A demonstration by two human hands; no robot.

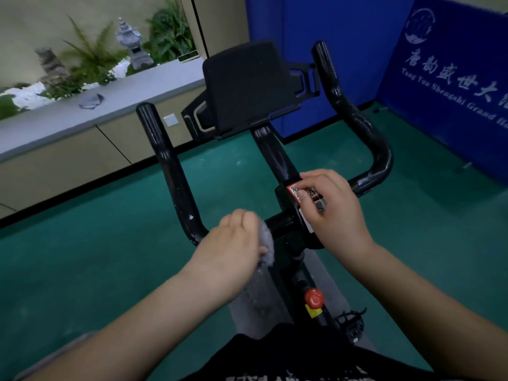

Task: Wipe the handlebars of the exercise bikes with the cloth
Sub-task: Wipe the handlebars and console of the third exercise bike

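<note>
Head view shows one exercise bike from the rider's side, over a green floor. The left hand [233,243] is closed around a grey cloth [265,247] and presses it on the handlebars [280,224], on the cross bar just left of the centre clamp. A loose end of the cloth hangs down below the hand. The right hand [334,207] carries nothing; its fingers lie bent over the centre clamp, on a label with codes [298,192], and seem to steady the bike.

I judge the work is in its early or middle part. Pale specks and smears are visible on the left arm of the bar [170,163] and on the right arm [354,116], so these parts probably are not wiped yet. No other bike is in the picture, so I cannot tell how many remain.

The cross bar has its long axis from left to right in front of the person. From each end one arm bends up and points away from the person, toward the black console [247,86], ending in a rounded grip. A second grey cloth [90,101] lies on the surface along the wall, well apart from the bike.
</note>
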